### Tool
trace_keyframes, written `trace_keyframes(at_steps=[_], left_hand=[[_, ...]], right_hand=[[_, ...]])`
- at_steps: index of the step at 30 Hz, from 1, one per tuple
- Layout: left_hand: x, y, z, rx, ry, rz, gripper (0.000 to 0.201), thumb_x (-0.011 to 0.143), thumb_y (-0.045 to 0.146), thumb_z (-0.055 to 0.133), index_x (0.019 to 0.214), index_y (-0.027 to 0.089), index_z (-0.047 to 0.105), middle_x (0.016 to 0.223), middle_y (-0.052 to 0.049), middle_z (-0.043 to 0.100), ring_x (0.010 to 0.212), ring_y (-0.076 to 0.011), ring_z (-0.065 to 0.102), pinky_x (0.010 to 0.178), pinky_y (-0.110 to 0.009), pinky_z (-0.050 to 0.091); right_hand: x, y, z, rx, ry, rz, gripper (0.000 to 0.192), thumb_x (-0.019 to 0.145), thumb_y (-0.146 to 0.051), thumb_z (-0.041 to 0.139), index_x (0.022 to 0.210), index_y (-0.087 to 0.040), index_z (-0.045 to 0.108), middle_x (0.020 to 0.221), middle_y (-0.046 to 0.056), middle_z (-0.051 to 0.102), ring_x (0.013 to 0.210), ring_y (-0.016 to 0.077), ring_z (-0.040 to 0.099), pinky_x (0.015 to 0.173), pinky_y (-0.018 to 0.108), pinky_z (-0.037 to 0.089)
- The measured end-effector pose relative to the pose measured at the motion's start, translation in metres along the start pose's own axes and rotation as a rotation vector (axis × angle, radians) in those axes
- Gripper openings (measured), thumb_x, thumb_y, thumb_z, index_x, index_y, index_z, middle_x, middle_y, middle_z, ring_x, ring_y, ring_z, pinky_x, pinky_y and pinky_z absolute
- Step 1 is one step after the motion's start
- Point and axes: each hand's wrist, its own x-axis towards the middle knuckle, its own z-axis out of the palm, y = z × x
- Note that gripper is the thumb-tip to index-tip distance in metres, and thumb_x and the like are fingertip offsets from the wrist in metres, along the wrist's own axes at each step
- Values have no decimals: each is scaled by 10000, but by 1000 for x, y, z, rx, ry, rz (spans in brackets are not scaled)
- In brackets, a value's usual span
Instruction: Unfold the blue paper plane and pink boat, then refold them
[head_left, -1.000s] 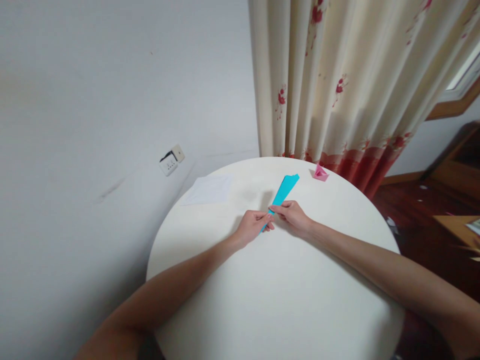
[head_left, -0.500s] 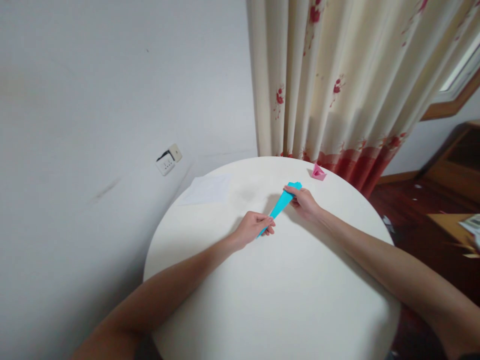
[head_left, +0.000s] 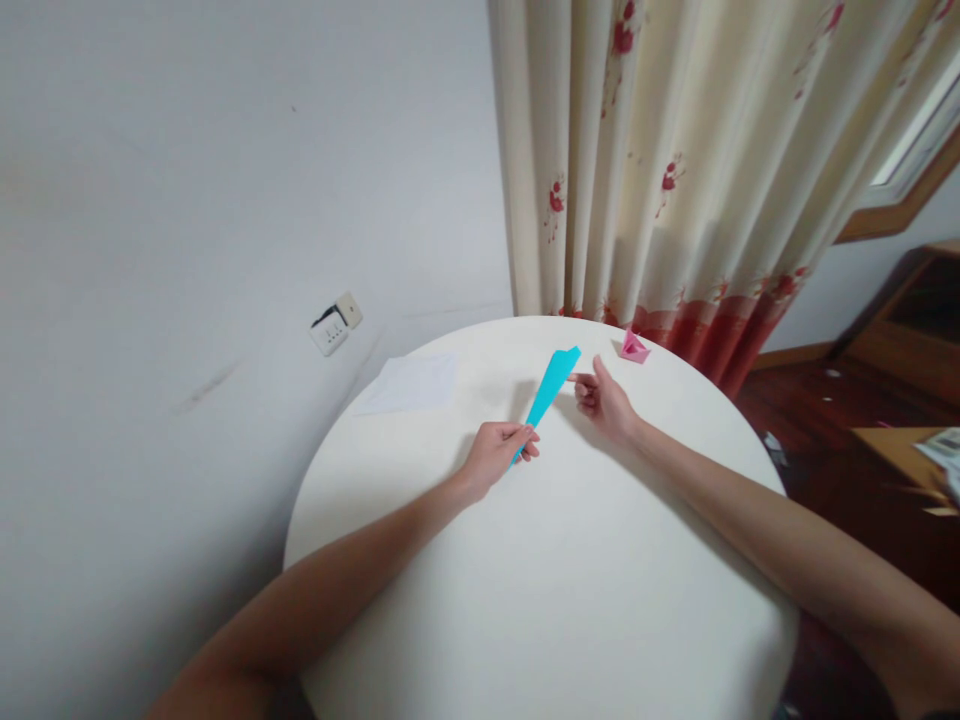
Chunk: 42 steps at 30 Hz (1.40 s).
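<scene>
A long folded piece of bright blue paper (head_left: 552, 385), narrow at the near end and wider at the far end, is tilted above the table. My left hand (head_left: 498, 455) pinches its narrow end between thumb and fingers. Just right of the wide end is my right hand (head_left: 606, 402), thumb raised and index finger stretched toward the paper, the other fingers curled. Nothing shows in that hand. Whether its index fingertip touches the paper's edge I cannot tell.
The round white table (head_left: 555, 580) stands against a wall with a socket (head_left: 328, 333). White sheets (head_left: 409, 384) lie at its far left. A small pink folded paper (head_left: 634, 347) sits near the far right edge, before a patterned curtain (head_left: 600, 200).
My right hand has let go of the wide end of the blue paper and its thumb has lifted. My left hand still holds the narrow end, and the paper now points more steeply away.
</scene>
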Motion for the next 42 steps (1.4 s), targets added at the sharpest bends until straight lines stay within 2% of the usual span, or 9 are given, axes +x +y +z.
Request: trace_keyframes(at_steps=[3, 6, 11, 22, 26, 31, 35, 38, 42], left_hand=[[1, 1, 1, -9, 7, -19, 425, 749, 555, 698, 773, 131, 715, 687, -66, 689, 604, -134, 577, 590, -262, 403], [0, 3, 3, -7, -13, -14, 439, 740, 568, 696, 770, 130, 717, 701, -68, 695, 619, -140, 581, 602, -265, 415], [-1, 2, 3, 13, -38, -7, 442, 757, 561, 689, 772, 120, 721, 680, -69, 693, 597, -135, 574, 584, -261, 407], [-2, -6, 1, -19, -127, 3, 430, 750, 544, 712, 772, 115, 724, 649, -70, 692, 560, -123, 565, 580, -262, 420], [-3, -6, 1, -23, -114, 10, 433, 751, 551, 707, 761, 118, 717, 642, -64, 683, 565, -124, 567, 580, -260, 418], [0, -6, 0, -24, -10, 25, 425, 772, 551, 683, 766, 126, 702, 662, -54, 671, 595, -127, 583, 576, -249, 401], [3, -5, 1, 8, -1, 64, 419, 792, 547, 663, 765, 130, 695, 618, -25, 628, 562, -115, 540, 541, -239, 368], [4, -6, 3, 26, -32, 119, 410, 810, 539, 644, 748, 135, 678, 568, 4, 571, 520, -103, 482, 502, -233, 331], [5, -7, 5, 49, -35, 135, 413, 835, 543, 615, 771, 139, 674, 524, 37, 502, 475, -88, 406, 481, -233, 306]], right_hand=[[-20, 18, 26, -173, -146, 16, 537, 673, -674, 753, 568, -191, 545, 498, -56, 405, 474, 86, 261, 458, 282, 182], [-32, 30, 38, -310, -256, 21, 486, 690, -597, 775, 555, -168, 591, 480, -36, 448, 479, 87, 259, 478, 297, 158], [-25, 26, 30, -267, -115, 13, 508, 654, -531, 805, 489, -208, 449, 457, -80, 311, 474, 78, 198, 484, 303, 118], [13, -1, -9, -113, 110, -138, 477, 585, -473, 845, 559, -221, 441, 502, -91, 316, 475, 77, 219, 462, 287, 144], [19, -8, -23, -19, 205, -150, 424, 615, -532, 810, 660, -201, 549, 526, -95, 311, 473, 80, 211, 446, 270, 149], [6, -1, -9, -32, 15, -18, 554, 729, -706, 663, 794, -155, 669, 615, -40, 445, 495, 81, 286, 444, 260, 166], [-16, 19, 21, -275, -271, 8, 502, 684, -607, 770, 558, -174, 550, 518, -59, 389, 491, 76, 273, 471, 268, 169], [-26, 30, 34, -390, -253, -8, 479, 656, -574, 792, 531, -169, 566, 464, -69, 365, 479, 75, 248, 480, 280, 147], [-24, 31, 31, -366, -161, -44, 476, 646, -543, 800, 506, -185, 519, 465, -63, 386, 476, 75, 248, 489, 291, 144]])
